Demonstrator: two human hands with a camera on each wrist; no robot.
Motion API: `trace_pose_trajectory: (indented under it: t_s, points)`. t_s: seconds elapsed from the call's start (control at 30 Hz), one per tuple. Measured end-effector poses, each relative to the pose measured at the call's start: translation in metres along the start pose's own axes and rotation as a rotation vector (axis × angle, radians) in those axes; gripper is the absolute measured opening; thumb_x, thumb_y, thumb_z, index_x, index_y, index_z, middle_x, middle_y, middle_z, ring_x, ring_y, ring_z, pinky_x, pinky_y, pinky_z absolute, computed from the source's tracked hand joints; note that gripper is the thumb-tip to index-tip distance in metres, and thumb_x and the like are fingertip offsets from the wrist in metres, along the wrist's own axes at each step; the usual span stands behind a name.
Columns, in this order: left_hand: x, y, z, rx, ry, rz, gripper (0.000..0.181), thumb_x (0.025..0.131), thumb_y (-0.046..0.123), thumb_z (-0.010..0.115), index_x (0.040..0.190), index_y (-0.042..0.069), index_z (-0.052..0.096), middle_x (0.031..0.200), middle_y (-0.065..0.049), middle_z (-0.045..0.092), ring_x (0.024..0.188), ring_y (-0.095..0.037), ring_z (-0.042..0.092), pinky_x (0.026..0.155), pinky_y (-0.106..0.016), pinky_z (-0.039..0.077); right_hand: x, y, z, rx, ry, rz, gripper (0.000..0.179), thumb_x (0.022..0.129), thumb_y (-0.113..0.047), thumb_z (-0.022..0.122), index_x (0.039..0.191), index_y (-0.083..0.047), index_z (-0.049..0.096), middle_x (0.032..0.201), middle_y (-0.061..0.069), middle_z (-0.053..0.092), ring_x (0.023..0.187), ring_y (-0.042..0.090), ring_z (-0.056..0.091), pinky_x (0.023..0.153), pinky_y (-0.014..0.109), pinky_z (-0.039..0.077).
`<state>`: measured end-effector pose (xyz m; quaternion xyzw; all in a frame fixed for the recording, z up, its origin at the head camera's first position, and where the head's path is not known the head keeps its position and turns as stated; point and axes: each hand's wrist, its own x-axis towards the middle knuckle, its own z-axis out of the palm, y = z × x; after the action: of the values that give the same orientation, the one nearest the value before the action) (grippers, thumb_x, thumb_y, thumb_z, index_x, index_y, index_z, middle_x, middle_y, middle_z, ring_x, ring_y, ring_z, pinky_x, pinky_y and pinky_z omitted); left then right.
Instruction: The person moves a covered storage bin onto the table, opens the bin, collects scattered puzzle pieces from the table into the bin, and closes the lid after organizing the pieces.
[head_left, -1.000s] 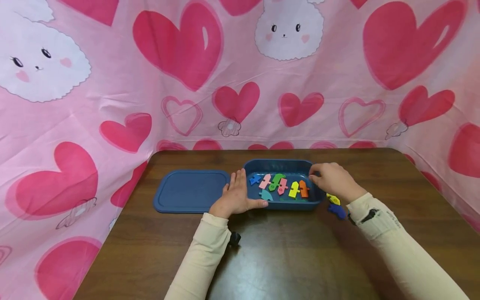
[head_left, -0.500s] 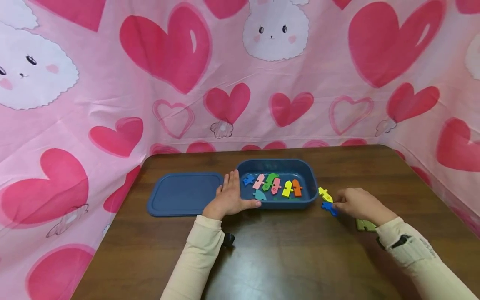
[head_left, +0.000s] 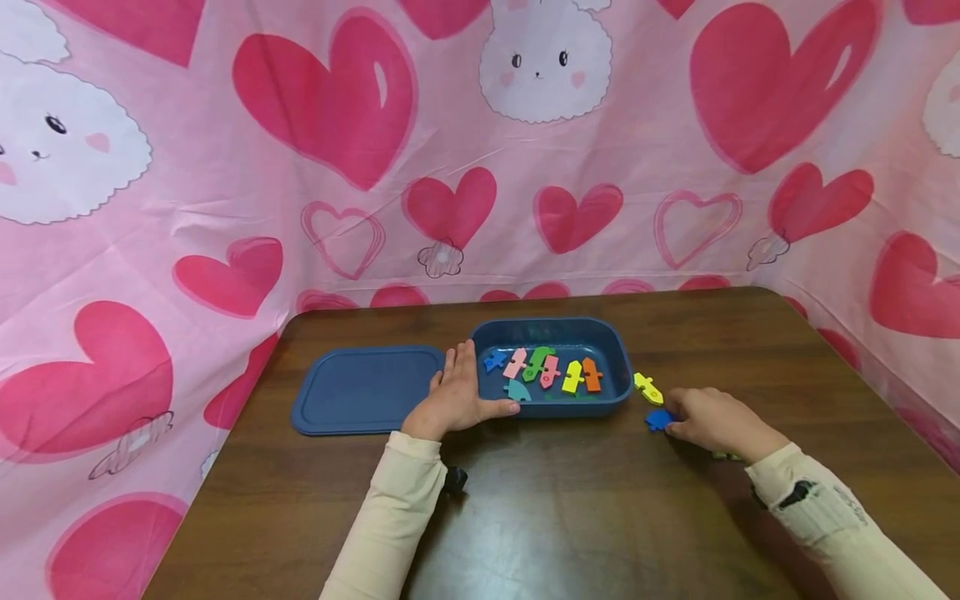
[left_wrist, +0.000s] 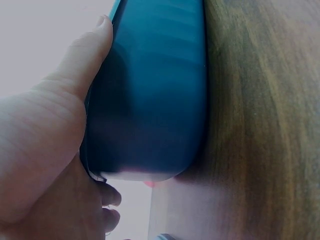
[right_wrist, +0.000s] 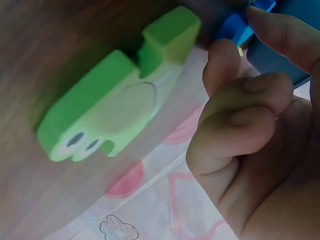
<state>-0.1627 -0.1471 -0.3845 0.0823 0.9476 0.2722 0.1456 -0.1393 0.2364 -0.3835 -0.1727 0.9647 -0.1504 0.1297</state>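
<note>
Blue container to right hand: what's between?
The head view shows a yellow puzzle piece between the blue container and the right hand, plus the blue puzzle piece it pinches.

Brown table point(head_left: 570, 508) bears lid point(head_left: 367, 390) near far-left corner, box point(head_left: 562, 411) by far edge, yellow piece point(head_left: 648, 390) and green piece point(right_wrist: 120, 100) rightward.

We count two hands point(head_left: 450, 397), one box point(head_left: 577, 410), one lid point(head_left: 367, 387), at least seven pieces point(head_left: 573, 377) inside and three pieces point(head_left: 649, 389) outside.

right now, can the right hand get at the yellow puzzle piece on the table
Probably yes: the yellow puzzle piece lies uncovered outside the blue container, close to the right hand, though that hand seems to pinch the blue puzzle piece nearby.
</note>
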Motion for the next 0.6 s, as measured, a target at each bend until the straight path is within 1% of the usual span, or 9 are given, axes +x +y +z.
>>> trace_pose_trajectory:
  t_s: [0.1,0.17,0.27,0.37,0.4,0.5,0.6]
  points:
    - [0.000,0.000,0.000,-0.003,0.000,0.000,0.133,0.077,0.070,0.074,0.162,0.009,-0.007,0.169,-0.010,-0.003,0.153,-0.029,-0.010,0.120,-0.056,0.004,-0.001,0.002,-0.001,0.003,0.012,-0.009,0.018,0.087,-0.016,0.078,0.087,-0.010,0.061,0.071,-0.002,0.051,0.064,0.016,0.047,0.058,0.034,0.042]
    - [0.000,0.000,0.000,-0.004,-0.002,-0.002,0.133,0.077,0.070,0.074,0.162,0.009,-0.007,0.169,-0.010,-0.003,0.153,-0.029,-0.010,0.120,-0.056,0.004,0.000,0.005,-0.003,0.006,0.028,-0.009,0.017,0.087,-0.016,0.077,0.087,-0.008,0.063,0.071,-0.003,0.052,0.063,0.016,0.048,0.057,0.033,0.042]
    - [0.000,-0.001,0.001,-0.003,-0.003,-0.003,0.132,0.077,0.070,0.074,0.162,0.009,-0.008,0.169,-0.010,-0.003,0.153,-0.029,-0.010,0.120,-0.056,0.004,0.001,0.007,-0.011,0.025,0.066,0.016,0.017,0.086,-0.018,0.076,0.090,-0.004,0.066,0.073,-0.001,0.057,0.063,0.016,0.050,0.056,0.033,0.043]
    - [0.000,-0.001,0.001,-0.002,-0.001,0.001,0.132,0.077,0.070,0.074,0.162,0.009,-0.007,0.169,-0.010,-0.003,0.153,-0.029,-0.009,0.120,-0.056,0.004,0.004,0.008,-0.024,0.069,0.108,0.066,0.026,0.088,-0.021,0.075,0.096,0.002,0.065,0.077,0.002,0.061,0.065,0.018,0.053,0.056,0.034,0.047]
    - [0.000,0.000,0.001,-0.002,-0.002,0.002,0.132,0.077,0.069,0.074,0.162,0.009,-0.007,0.169,-0.010,-0.003,0.153,-0.029,-0.009,0.120,-0.056,0.004,0.004,0.007,-0.028,0.089,0.120,0.081,0.028,0.089,-0.021,0.074,0.099,0.004,0.065,0.078,0.004,0.062,0.066,0.019,0.054,0.057,0.034,0.049]
    - [-0.001,0.000,0.000,-0.001,-0.005,0.003,0.132,0.077,0.069,0.074,0.162,0.009,-0.007,0.169,-0.009,-0.004,0.153,-0.029,-0.010,0.120,-0.056,0.003,0.009,0.001,-0.041,0.110,0.183,0.095,0.031,0.090,-0.022,0.073,0.102,0.005,0.063,0.083,0.008,0.066,0.070,0.022,0.059,0.059,0.038,0.053]
    - [-0.001,0.000,-0.001,-0.005,-0.005,0.002,0.132,0.077,0.069,0.074,0.162,0.010,-0.008,0.169,-0.009,-0.004,0.153,-0.029,-0.010,0.120,-0.055,0.003,0.017,-0.010,-0.049,0.110,0.234,0.081,0.029,0.091,-0.023,0.071,0.101,0.003,0.064,0.086,0.009,0.068,0.074,0.024,0.061,0.063,0.041,0.054]
